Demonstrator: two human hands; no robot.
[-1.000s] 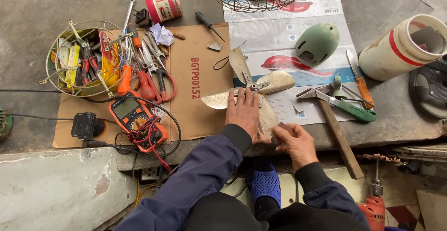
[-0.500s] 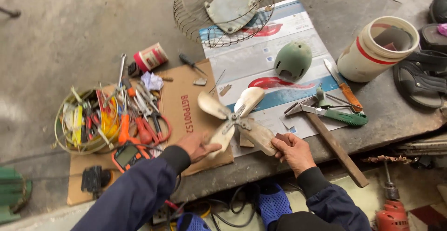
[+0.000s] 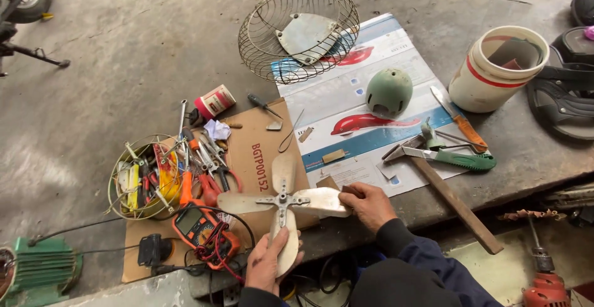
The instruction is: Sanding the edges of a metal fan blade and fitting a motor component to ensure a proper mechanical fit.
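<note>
While off its motor, fan blade (image 3: 281, 203) clamped in left hand (image 3: 267, 264) and right hand (image 3: 366, 204) (wire guard (image 3: 297, 32) aside); reassembly pending

Two hands show at the lower middle of the frame, the left hand (image 3: 267, 264) and the right hand (image 3: 366, 204), both on one metal fan blade (image 3: 281, 203) that has four vanes. Toward the top sit one wire fan guard (image 3: 299, 32), one green dome cover (image 3: 388, 90) and one white bucket (image 3: 497, 69). Right of centre lie one hammer (image 3: 445, 189) and one orange-handled knife (image 3: 459, 121); at lower left sit one orange multimeter (image 3: 203, 228), one wire basket of tools (image 3: 143, 177) and one red-capped can (image 3: 215, 102).
</note>
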